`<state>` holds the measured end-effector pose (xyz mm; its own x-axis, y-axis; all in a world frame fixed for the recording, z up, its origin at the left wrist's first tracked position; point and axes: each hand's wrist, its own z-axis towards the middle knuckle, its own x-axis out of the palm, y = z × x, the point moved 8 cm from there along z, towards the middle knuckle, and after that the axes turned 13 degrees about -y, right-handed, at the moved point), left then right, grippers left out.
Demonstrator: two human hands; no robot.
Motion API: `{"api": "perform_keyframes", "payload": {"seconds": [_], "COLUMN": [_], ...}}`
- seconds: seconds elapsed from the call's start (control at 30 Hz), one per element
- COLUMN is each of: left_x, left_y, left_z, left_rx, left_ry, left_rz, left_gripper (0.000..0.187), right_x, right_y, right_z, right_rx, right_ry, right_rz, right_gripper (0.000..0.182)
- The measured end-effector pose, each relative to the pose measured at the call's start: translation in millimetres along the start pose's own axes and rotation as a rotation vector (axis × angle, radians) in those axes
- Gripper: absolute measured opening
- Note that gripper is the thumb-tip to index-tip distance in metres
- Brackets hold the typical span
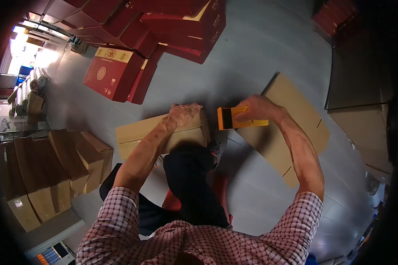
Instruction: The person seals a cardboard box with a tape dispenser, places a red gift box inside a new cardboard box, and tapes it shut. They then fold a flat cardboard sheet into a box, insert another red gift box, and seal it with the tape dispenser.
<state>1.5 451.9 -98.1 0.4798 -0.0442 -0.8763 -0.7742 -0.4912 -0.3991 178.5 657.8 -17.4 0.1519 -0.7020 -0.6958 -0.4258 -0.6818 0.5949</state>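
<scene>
A long brown cardboard box (141, 128) lies across in front of my knees. My left hand (183, 115) rests over its top near the right end, fingers bent down against the cardboard; part of the grip is hidden. Just right of that end, my right hand (256, 109) is closed around a yellow box-shaped thing (256, 123) with a black panel. It is held apart from the cardboard box, above a flat cardboard sheet (292, 119) on the floor.
Red printed boxes (106, 75) are stacked at the upper left. Several brown cartons (44, 163) stand in a row at the left. Large cardboard (360, 132) stands at the right. A red seat (170, 202) is beneath me on the grey tiled floor (261, 44).
</scene>
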Motion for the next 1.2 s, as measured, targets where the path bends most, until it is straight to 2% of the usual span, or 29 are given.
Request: {"api": "perform_keyframes", "payload": {"seconds": [0.13, 0.17, 0.37, 0.47, 0.57, 0.67, 0.77, 0.87, 0.97, 1.0, 1.07, 1.17, 1.2], "left_x": [7.7, 12.1, 24.9, 39.7, -0.6, -3.7, -10.0, -5.9, -3.3, 5.6, 29.4, 41.6, 41.1], "left_y": [-1.9, -2.5, 3.3, 13.5, -24.3, -30.0, -39.2, -57.3, -92.8, -86.3, -81.7, -72.8, -74.7], "left_z": [-3.7, -4.5, 8.7, 11.0, 1.3, -1.4, 1.6, 2.2, 7.8, 12.9, 22.9, 28.1, 30.1], "left_rx": [-0.121, -0.129, -0.386, -0.457, -0.587, -0.594, -0.561, -0.167, 0.179, 0.146, 0.085, -0.04, -0.046], "left_ry": [-0.221, -0.313, -0.186, -0.236, -0.139, -0.145, -0.218, -0.669, -0.587, -0.491, -0.306, -0.173, -0.201], "left_rz": [0.17, 0.114, 0.177, 0.16, 0.132, 0.17, 0.258, 0.267, 0.302, 0.342, 0.396, 0.545, 0.542], "left_gripper": [0.043, 0.036, 0.044, 0.057, 0.07, 0.073, 0.063, 0.05, 0.042, 0.041, 0.04, 0.048, 0.052], "right_x": [-0.1, 0.7, 14.8, 27.5, 34.4, 42.6, 57.7, 77.1, 115.6, 133.7, 160.2, 190.3, 197.4], "right_y": [-9.6, -10.9, -26.7, -41.2, -42.6, -41.9, -55.1, -66.7, -96.9, -106.9, -124.8, -132.9, -128.9], "right_z": [-1.3, -1.0, 2.9, 9.7, 9.6, 12.5, 17.1, 30.0, 50.5, 64.0, 74.0, 74.9, 80.4], "right_rx": [0.007, 0.016, 0.028, -0.002, -0.009, -0.026, -0.046, -0.128, -0.247, -0.284, -0.216, -0.013, 0.023], "right_ry": [-0.021, -0.012, -0.031, -0.071, -0.085, -0.069, -0.094, -0.158, -0.15, -0.146, -0.05, 0.148, 0.188], "right_rz": [-0.047, -0.042, 0.006, 0.002, 0.012, 0.008, 0.031, 0.127, 0.386, 0.505, 0.661, 0.885, 1.053], "right_gripper": [0.051, 0.051, 0.051, 0.052, 0.053, 0.054, 0.053, 0.045, 0.034, 0.031, 0.032, 0.041, 0.042]}}
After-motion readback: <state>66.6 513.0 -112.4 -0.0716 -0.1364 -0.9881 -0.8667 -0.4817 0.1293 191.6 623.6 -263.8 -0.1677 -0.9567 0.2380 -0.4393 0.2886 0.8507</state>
